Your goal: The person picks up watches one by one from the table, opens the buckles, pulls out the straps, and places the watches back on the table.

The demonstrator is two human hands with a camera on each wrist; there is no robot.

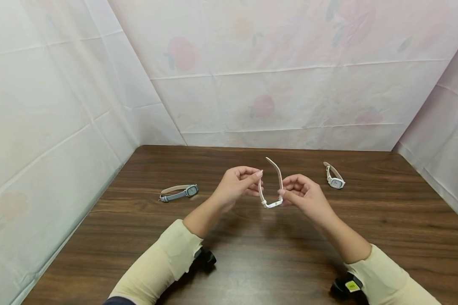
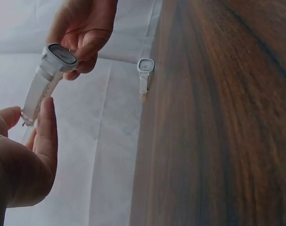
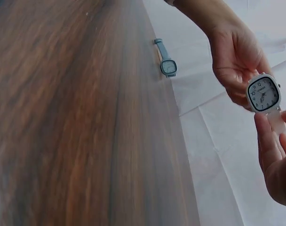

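A white wristwatch [image 1: 273,204] is held up above the table between both hands, its strap unfastened and bent into a U with the case at the bottom. My left hand [image 1: 234,186] pinches the buckle end of one strap piece between thumb and fingers. On the other side, my right hand [image 1: 305,197] pinches the other strap piece close to the case, and that strap's free tip rises above the fingers. In the right wrist view the white square dial [image 3: 264,93] faces the camera, with dark numerals and hands.
A blue-grey watch [image 1: 175,195] lies on the brown wooden table [image 1: 244,271] to the left. Further right lies another white watch [image 1: 335,182]. Pale cloth [image 1: 309,84] with fruit prints hangs behind the table and along both sides.
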